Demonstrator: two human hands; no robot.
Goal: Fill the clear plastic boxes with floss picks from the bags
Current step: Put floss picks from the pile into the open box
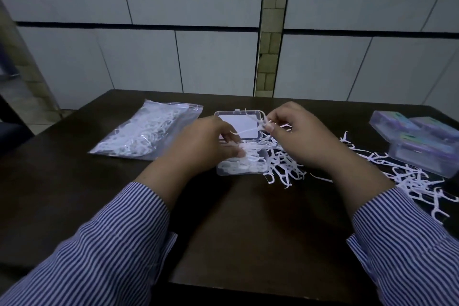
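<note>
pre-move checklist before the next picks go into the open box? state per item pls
1. Open clear box lid up, tray reachable: ok.
2. Room left in the tray: cannot tell, left hand covers part of it.
3. Right hand grip on a few floss picks: ok, pinched above the box.
4. Left hand steadying picks in the tray: ok.
5. Loose pile within reach beside the box: ok.
6. Bag sealed or open: cannot tell.
</note>
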